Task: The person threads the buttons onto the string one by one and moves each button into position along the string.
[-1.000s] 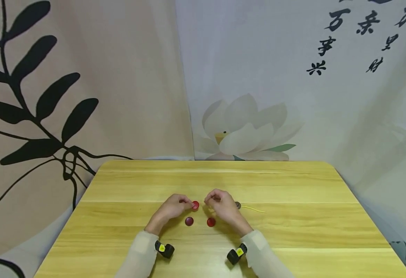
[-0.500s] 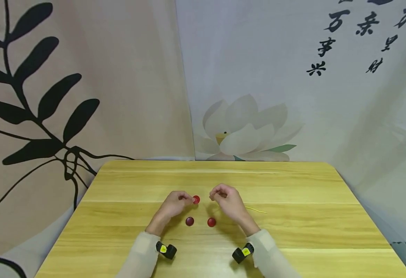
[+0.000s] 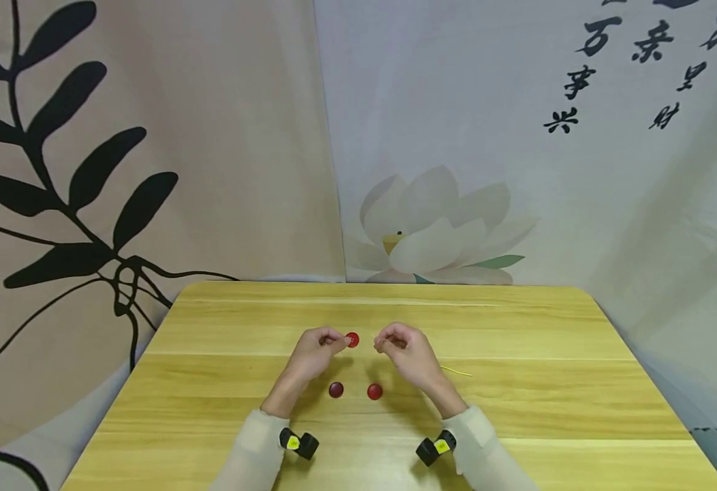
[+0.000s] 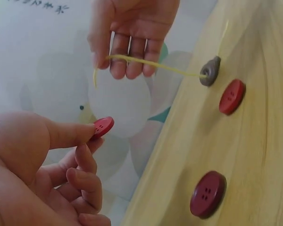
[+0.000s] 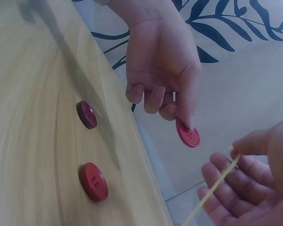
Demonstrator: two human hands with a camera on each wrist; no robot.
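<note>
Between thumb and index finger, my left hand (image 3: 317, 351) pinches a red button (image 4: 104, 127) with several holes, held above the table. My right hand (image 3: 410, 354) pinches a yellow string (image 4: 151, 62) near its end, and a short tip sticks out past the fingers. The string runs down to a grey-brown button (image 4: 210, 71) on the table and passes through it. A gap separates the held button from the string's tip. On the wood lie a dark red button (image 3: 336, 389) and another red button (image 3: 374, 391), both in front of the hands.
The wooden table (image 3: 211, 382) has rounded far corners. Behind it hangs a pale curtain (image 3: 242, 136) with a leaf and lotus print. Part of the yellow string's other end lies on the wood right of my right hand.
My left hand has lifted the red button up and away from the table. My right hand has moved slightly right and farther from me, with the string, and now hides the grey-brown button in the head view.
</note>
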